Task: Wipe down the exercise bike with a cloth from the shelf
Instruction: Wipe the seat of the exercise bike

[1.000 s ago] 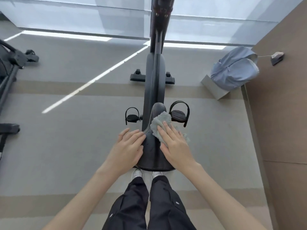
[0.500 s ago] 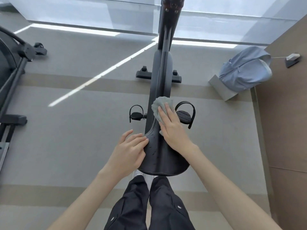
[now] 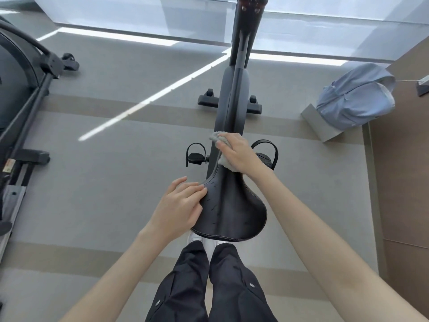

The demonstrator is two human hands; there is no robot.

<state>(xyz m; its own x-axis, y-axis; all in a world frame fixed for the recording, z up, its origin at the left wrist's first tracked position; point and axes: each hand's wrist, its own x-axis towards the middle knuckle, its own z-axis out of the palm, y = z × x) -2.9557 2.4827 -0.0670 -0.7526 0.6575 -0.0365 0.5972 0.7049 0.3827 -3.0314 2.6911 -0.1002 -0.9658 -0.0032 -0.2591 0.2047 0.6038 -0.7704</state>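
The black exercise bike stands straight ahead, seen from above, with its wide black saddle nearest me. My right hand grips a grey fluffy cloth and presses it on the narrow nose of the saddle; cloth shows in front of and under the fingers. My left hand rests on the saddle's left edge, fingers curled together on the rim. Both pedals with straps sit beside the frame below the saddle nose.
Another dark exercise machine stands at the left edge. A light blue backpack rests on a grey block at the right, beside a brown wall panel. My legs in dark trousers are behind the saddle. Grey carpet lies all around.
My right hand has slid the cloth forward along the saddle, from its middle to the nose. The left hand has stayed on the left edge. My view has moved closer.
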